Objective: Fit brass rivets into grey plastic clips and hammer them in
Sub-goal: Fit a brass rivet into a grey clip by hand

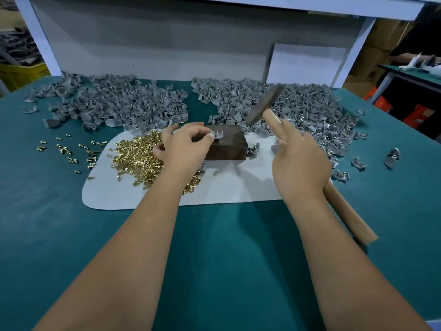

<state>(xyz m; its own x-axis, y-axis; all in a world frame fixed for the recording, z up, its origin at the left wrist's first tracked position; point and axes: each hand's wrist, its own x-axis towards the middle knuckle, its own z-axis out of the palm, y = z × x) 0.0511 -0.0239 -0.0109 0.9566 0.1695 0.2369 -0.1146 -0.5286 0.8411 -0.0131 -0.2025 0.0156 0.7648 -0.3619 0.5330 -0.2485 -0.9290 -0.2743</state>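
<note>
The left hand (183,144) pinches a grey plastic clip (218,134) between thumb and fingertip, holding it down on the top of a dark block (226,149). A small brass rivet seems to stand up from the clip, though it is too small to be sure. The right hand (300,158) is wrapped round the wooden handle of a hammer (265,103), forefinger stretched along the shaft, and the blurred steel head hangs in the air above and just right of the block, not touching it.

The block sits on a pale mat (226,187) laid over the green surface (214,259). A heap of loose brass rivets (136,154) lies on the mat's left part, partly under the left wrist, with strays scattered onto the green cloth. Behind, along the back panel, two wide piles of grey clips: one to the left (114,103), one to the right (310,103), the latter showing glints of brass.
</note>
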